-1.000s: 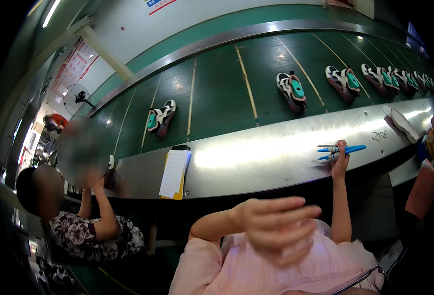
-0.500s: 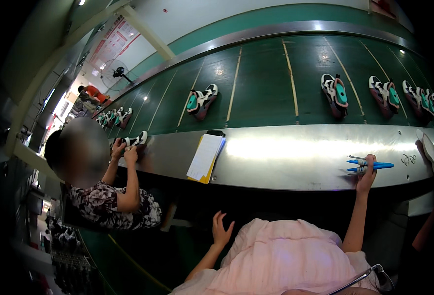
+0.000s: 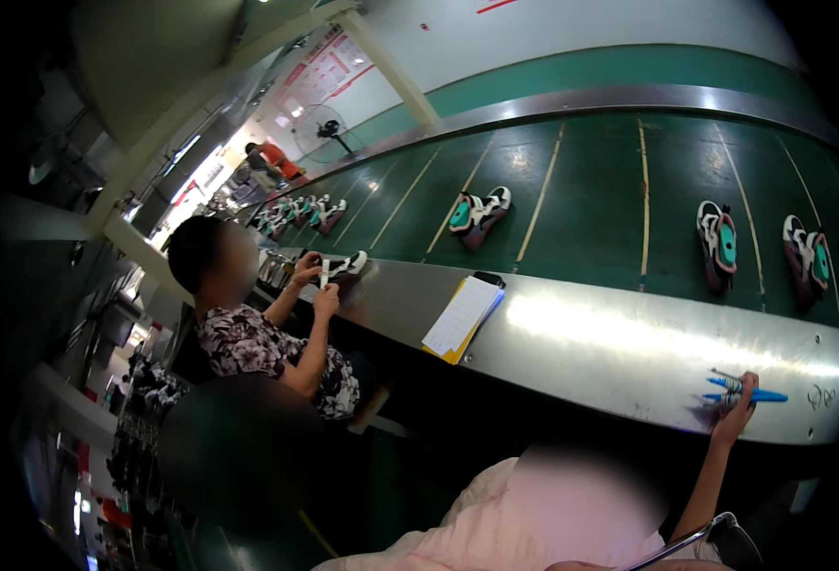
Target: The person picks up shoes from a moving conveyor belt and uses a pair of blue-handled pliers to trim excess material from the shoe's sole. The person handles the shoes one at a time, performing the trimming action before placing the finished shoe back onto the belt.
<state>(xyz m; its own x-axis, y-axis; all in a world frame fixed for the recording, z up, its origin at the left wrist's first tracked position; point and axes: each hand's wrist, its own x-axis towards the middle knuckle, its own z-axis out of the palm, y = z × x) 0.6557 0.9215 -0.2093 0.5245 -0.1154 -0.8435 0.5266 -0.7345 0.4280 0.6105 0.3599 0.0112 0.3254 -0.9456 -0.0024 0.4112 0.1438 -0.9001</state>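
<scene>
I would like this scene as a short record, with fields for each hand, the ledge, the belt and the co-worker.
Right hand: holds slim blue tools
Left hand: not in view
Ledge: steel, with papers
Belt: green, with shoes
Co-worker: at left, hands at another shoe

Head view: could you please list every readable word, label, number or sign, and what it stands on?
Nothing reads clearly.
Wall poster: too blurred.
Paper sheets: too small.
Dark marks on the metal ledge: not clearly legible.
Blue pen-like tools in the right hand: any lettering too small.
</scene>
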